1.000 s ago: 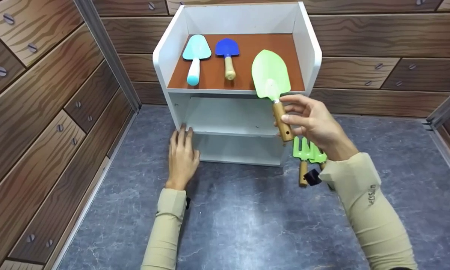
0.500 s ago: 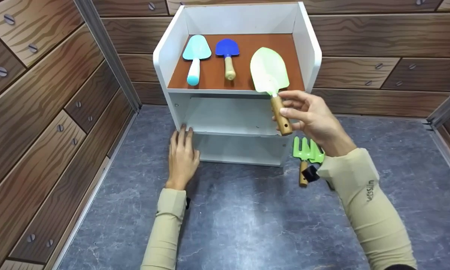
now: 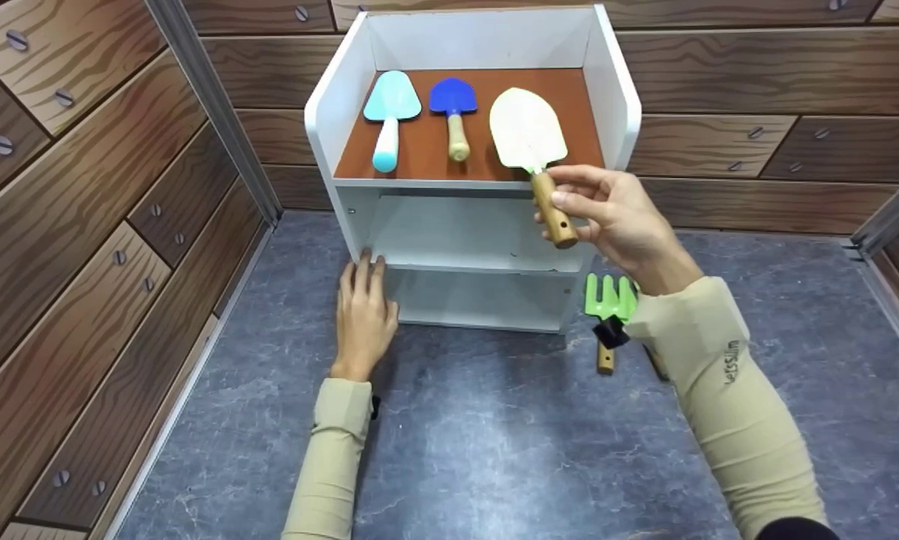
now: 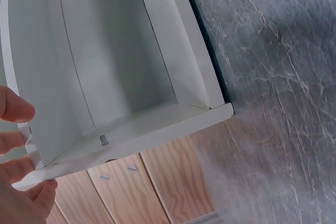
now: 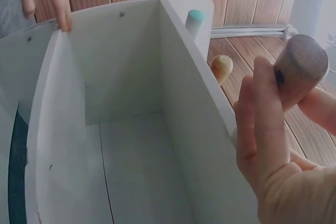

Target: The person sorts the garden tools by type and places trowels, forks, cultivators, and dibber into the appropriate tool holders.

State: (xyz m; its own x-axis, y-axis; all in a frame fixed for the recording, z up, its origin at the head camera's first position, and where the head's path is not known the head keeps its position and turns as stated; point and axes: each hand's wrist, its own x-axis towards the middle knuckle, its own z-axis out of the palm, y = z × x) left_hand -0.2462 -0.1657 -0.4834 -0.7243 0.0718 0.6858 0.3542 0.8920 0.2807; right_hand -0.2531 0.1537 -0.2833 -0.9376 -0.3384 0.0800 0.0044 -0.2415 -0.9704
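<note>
Pale trowel (image 3: pixel 528 133) — gripped at its wooden handle (image 3: pixel 553 214) by the right hand (image 3: pixel 622 221), fingers curled; blade over the white cabinet (image 3: pixel 457 229). Left hand (image 3: pixel 364 319) — fingers extended, touching the cabinet's left edge.

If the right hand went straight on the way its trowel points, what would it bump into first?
The held trowel in the right hand aims towards the white back panel, so probably that. Its height is unclear, though; it might touch the brown board first.
</note>
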